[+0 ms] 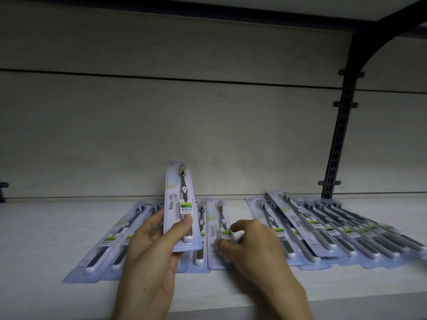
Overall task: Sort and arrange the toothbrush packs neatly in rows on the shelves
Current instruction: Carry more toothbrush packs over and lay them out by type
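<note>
Holding one toothbrush pack (181,205) raised upright above the shelf (41,241), left hand (152,245) gripping its lower end, thumb across the front. Right hand (251,245) resting on a flat pack (216,229) just beside, fingers curled, perhaps pinching its edge; hard to tell. More packs lying left (108,245) and, overlapping, in a slanted row right (335,229). Dark bracket (339,125) at back right.

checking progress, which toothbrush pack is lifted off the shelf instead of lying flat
The toothbrush pack gripped in the left hand, raised upright with its brush head at the top. All the other packs lie flat on the shelf.
</note>
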`<state>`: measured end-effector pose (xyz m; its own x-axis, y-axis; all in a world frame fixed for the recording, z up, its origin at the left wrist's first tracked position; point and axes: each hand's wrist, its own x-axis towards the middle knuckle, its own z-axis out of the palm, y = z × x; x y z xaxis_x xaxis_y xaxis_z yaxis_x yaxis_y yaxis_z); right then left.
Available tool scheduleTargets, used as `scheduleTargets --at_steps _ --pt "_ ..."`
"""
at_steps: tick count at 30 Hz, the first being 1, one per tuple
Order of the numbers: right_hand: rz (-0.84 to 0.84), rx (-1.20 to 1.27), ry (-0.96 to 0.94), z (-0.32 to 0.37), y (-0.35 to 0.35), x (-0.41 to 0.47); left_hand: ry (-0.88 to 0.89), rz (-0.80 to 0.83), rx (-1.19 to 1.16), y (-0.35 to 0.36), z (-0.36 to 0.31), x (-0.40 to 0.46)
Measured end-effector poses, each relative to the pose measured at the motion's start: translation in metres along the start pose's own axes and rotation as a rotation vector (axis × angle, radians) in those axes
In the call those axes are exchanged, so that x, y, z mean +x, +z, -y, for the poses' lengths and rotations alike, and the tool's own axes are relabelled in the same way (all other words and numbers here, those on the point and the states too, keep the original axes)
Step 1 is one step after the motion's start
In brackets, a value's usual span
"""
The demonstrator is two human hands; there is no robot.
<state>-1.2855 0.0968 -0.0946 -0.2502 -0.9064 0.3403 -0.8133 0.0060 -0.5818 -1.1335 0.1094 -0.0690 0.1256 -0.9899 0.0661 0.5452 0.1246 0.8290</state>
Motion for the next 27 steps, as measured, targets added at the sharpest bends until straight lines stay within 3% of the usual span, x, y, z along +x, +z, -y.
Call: scheduleTargets --at_steps 4,15,27 --pt "-0.021 0.06 0.021 0.001 -0.002 -0.003 -0.008 0.005 0.048 0.002 0.0 -0.002" --pt "-0.333 0.206 -0.043 -0.018 -0.059 -0.011 -0.03 0.046 0.243 0.026 0.005 -0.013" --pt "-0.359 0.256 -0.079 -0.045 -0.077 -0.012 0.05 0.124 0.549 0.061 0.029 -0.019"
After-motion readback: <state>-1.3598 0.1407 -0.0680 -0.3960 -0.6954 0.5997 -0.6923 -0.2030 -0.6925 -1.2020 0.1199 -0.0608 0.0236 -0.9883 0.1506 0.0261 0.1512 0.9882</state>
